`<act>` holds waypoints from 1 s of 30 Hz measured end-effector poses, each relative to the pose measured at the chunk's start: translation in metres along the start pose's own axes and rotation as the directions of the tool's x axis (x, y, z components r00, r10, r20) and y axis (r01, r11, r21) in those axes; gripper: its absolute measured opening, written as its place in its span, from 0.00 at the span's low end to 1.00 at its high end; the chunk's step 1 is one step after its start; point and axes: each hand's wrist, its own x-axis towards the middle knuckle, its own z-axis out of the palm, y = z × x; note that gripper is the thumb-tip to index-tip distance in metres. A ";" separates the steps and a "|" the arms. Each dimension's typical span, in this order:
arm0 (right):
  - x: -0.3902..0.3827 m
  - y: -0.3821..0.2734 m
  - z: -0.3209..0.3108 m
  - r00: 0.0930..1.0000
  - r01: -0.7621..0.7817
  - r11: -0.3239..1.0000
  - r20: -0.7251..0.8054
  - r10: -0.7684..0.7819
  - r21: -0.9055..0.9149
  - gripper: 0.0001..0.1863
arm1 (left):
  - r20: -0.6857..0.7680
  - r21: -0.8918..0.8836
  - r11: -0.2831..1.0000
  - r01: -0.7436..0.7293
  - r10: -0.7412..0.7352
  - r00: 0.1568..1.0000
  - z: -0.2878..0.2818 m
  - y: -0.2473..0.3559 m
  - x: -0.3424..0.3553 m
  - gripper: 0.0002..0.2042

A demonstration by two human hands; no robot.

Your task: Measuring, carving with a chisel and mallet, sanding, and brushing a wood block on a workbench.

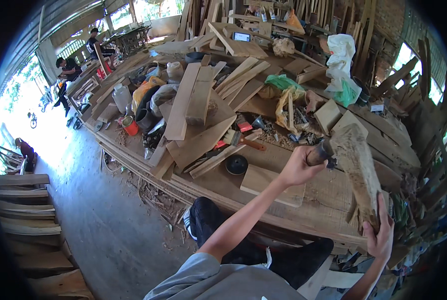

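Note:
My left hand [300, 167] is closed round a dark cylindrical handle [317, 154]; its far end meets a rough, pale brown piece of wood [353, 155]. Whether the handle joins the wood or only touches it, I cannot tell. That wood slants down over the bench's right side, and my right hand [381, 227] grips its lower end, fingers along the outer edge and thumb on the near side. Left of my left hand lie a brush with an orange handle [252, 144], a black round object [236, 164] and a flat board [271, 185].
Loose planks [201, 95] and plastic bags [286, 82] cover much of the workbench [328, 205]. An orange-red can [130, 126] and a clear jar [122, 97] stand at its left. Stacked timber [26, 215] lines the floor. Other people [73, 70] sit at the back left.

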 end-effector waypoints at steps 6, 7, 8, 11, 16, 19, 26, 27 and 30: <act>-0.006 0.044 0.062 0.814 0.089 0.995 -0.578 -0.046 0.045 0.41 | 0.020 0.001 0.997 0.080 -0.080 0.997 0.010 -0.001 -0.003 0.11; -0.012 0.036 0.053 0.963 -0.065 0.894 -0.207 0.173 0.444 0.40 | 0.020 0.030 0.993 0.117 -0.117 0.993 0.009 0.000 -0.003 0.10; -0.008 0.030 0.042 0.963 -0.063 0.894 -0.209 0.171 0.444 0.40 | 0.020 0.031 0.993 0.115 -0.115 0.993 0.010 0.000 -0.003 0.10; 0.005 0.021 0.013 0.932 0.214 0.924 -0.218 -0.290 -0.316 0.41 | 0.013 0.085 0.996 -0.004 0.002 1.000 0.015 0.001 -0.006 0.10; -0.007 0.030 0.032 0.910 0.154 0.789 -0.397 0.121 0.594 0.44 | -0.014 -0.003 0.995 0.100 -0.100 0.995 0.015 -0.003 0.001 0.10; 0.002 0.023 0.039 0.966 0.075 0.997 -0.251 -0.067 0.022 0.43 | -0.028 0.088 0.996 -0.010 0.013 1.000 0.010 -0.011 0.000 0.10; 0.013 0.009 0.019 0.918 0.003 0.913 -0.363 0.160 0.408 0.48 | -0.004 0.091 0.995 -0.037 0.037 0.999 0.013 -0.009 0.000 0.08; 0.012 0.013 0.023 0.863 0.018 0.901 -0.462 0.205 0.433 0.54 | 0.005 0.083 0.995 -0.048 0.048 0.999 0.016 -0.006 0.002 0.08; 0.018 0.027 0.047 0.897 0.069 0.986 -0.443 0.006 0.153 0.59 | 0.022 0.044 0.999 -0.012 0.011 1.000 0.021 -0.004 0.002 0.08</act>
